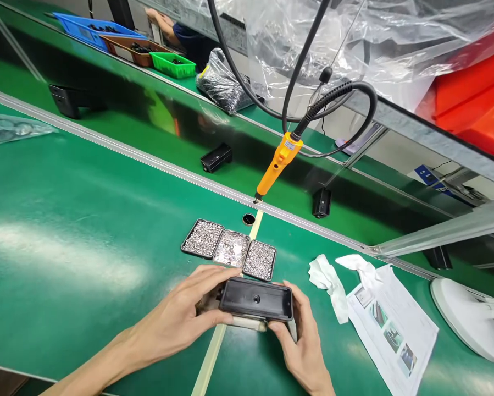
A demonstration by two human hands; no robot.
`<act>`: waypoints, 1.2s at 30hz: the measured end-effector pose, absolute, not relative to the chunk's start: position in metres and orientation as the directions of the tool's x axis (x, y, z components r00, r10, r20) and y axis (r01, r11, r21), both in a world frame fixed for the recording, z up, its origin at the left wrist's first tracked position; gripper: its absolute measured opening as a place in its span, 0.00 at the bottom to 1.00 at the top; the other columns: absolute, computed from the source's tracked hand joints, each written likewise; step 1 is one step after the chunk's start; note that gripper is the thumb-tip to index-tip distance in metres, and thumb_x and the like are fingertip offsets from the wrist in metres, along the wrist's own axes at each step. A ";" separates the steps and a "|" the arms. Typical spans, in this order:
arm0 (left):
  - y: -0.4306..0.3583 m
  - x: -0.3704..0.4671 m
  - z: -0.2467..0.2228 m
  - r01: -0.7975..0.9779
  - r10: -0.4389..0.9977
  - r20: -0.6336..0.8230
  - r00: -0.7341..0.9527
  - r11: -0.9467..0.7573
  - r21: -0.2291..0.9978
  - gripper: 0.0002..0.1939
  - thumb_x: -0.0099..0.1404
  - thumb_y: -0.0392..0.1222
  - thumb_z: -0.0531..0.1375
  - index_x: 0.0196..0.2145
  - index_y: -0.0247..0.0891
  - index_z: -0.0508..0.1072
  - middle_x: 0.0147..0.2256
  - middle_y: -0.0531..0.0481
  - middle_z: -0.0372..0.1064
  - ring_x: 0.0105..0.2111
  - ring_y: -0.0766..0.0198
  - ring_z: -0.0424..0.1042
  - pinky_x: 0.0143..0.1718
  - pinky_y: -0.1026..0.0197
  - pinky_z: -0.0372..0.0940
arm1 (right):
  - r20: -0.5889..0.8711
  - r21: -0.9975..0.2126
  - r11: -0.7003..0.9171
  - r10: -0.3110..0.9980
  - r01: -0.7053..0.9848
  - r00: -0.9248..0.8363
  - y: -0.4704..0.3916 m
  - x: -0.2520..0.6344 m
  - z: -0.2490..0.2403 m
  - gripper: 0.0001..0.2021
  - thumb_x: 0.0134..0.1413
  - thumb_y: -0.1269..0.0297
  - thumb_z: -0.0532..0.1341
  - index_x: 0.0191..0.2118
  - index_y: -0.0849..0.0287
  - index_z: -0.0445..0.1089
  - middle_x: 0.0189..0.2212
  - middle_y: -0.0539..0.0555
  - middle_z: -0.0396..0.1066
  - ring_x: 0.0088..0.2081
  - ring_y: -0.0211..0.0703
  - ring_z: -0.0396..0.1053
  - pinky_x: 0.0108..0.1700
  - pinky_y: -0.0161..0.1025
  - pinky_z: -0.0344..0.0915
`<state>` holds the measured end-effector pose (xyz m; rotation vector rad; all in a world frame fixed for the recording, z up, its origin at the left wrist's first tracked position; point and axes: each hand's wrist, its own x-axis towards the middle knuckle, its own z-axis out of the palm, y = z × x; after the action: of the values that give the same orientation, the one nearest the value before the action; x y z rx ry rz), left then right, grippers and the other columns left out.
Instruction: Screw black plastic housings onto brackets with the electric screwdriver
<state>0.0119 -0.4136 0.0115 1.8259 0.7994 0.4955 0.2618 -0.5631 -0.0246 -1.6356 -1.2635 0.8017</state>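
Observation:
Between my two hands is a black rectangular plastic housing (240, 300), its open side up, with a round hole in its floor. A pale block (249, 323) shows beneath it. My left hand (195, 302) grips the housing's left end, thumb along the near side and fingers over the far edge. At the right end, my right hand (300, 324) is closed round the corner. Just beyond the housing lie three shallow trays of small metal parts: a left tray (203, 238), a middle tray (231, 247) and a right tray (260, 259).
An orange electric screwdriver (280, 160) hangs tip down over the belt edge. Near it lies a small round black dish (249, 219). Black housings (216, 158) sit on the green belt. Crumpled tissue (329, 283) and an instruction sheet (395, 330) lie right. Another person's hand (160, 21) shows far back.

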 end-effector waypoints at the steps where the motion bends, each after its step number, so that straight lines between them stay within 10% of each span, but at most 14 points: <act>1: -0.414 0.009 0.007 0.285 0.713 -0.004 0.702 -0.275 0.918 0.32 0.65 0.43 0.67 0.64 0.59 0.68 0.61 0.50 0.68 0.63 0.46 0.63 0.64 0.44 0.63 | 0.023 -0.916 -0.081 0.967 0.392 0.253 -0.564 0.261 -0.026 0.30 0.66 0.62 0.63 0.70 0.46 0.55 0.67 0.56 0.63 0.68 0.53 0.62 0.69 0.52 0.60; 28: -0.421 0.006 -0.013 0.248 0.673 0.182 0.717 -0.490 0.835 0.32 0.68 0.46 0.66 0.67 0.59 0.64 0.63 0.50 0.68 0.65 0.42 0.63 0.65 0.37 0.60 | 0.189 -0.829 0.147 0.982 0.539 0.023 -0.560 0.268 -0.032 0.30 0.68 0.71 0.58 0.71 0.40 0.56 0.71 0.51 0.57 0.70 0.55 0.59 0.68 0.59 0.61; 36: -0.396 0.000 0.010 0.253 0.671 0.037 0.741 -0.329 0.910 0.25 0.68 0.50 0.66 0.62 0.55 0.73 0.59 0.48 0.72 0.59 0.44 0.69 0.60 0.43 0.66 | 0.186 -0.892 0.125 0.977 0.435 0.102 -0.559 0.270 -0.040 0.29 0.69 0.45 0.54 0.71 0.44 0.58 0.68 0.55 0.62 0.67 0.60 0.63 0.68 0.59 0.60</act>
<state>0.0004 -0.3961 0.0099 1.9059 0.7088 0.5056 0.2697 -0.5587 -0.0398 -1.4568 -1.4807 0.7423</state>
